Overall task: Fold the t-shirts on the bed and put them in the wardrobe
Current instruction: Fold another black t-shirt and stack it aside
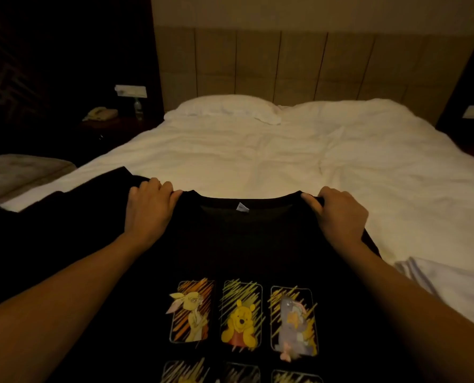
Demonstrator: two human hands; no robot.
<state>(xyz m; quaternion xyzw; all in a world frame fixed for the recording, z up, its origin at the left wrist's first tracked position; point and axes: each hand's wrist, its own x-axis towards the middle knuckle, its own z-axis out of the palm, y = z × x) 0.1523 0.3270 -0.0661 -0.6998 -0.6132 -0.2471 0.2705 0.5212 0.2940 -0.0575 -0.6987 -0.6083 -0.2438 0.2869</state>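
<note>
I hold the black t-shirt by its shoulders, my left hand and right hand each gripping the fabric on either side of the collar. The printed front faces up between my forearms. Beyond my hands lies the white bed, with a pillow at its far end. A striped white garment lies right of my right arm.

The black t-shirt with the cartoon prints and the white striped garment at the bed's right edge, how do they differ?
The black t-shirt is dark with cartoon panels; the white striped garment is pale with stripes. The left hand and right hand grip the t-shirt at its shoulders; the striped garment lies untouched. The t-shirt shows nearly whole; the striped garment is cut off by the frame. Both are at the near end of the bed.
</note>
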